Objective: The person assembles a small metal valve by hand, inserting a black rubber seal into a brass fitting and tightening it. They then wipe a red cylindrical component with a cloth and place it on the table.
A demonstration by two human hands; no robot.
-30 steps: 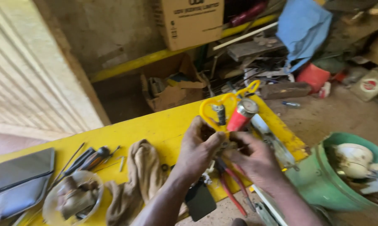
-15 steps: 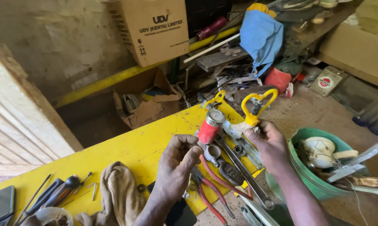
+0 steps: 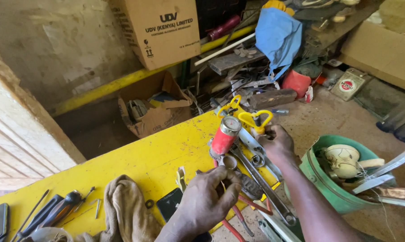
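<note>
Head view shows that the right hand [image 3: 274,144] has moved since half a second ago: then it reached up to the yellow handle [image 3: 255,119] at the far end of the yellow bench [image 3: 153,157], now it is clenched on something just under that handle, what exactly I cannot tell. The left hand [image 3: 207,201] has stayed low and near the body, fingers curled over a small dark round part [image 3: 249,186]; a short metal ring [image 3: 230,162] stands just beyond its fingertips. So the work has settled on the red cylinder with a gauge [image 3: 225,134], which lies tilted between both grips, beside long spanners [image 3: 261,179].

Containers, from largest: a closed cardboard box [image 3: 160,29] far behind the hands, content hidden. An open torn carton [image 3: 151,112] on the floor beyond the bench holds small packets and metal bits. A green bucket [image 3: 321,179] just to the right of the right forearm holds a cream-coloured round appliance and metal strips. A red tin [image 3: 296,83] stands further off, inside not visible
</note>
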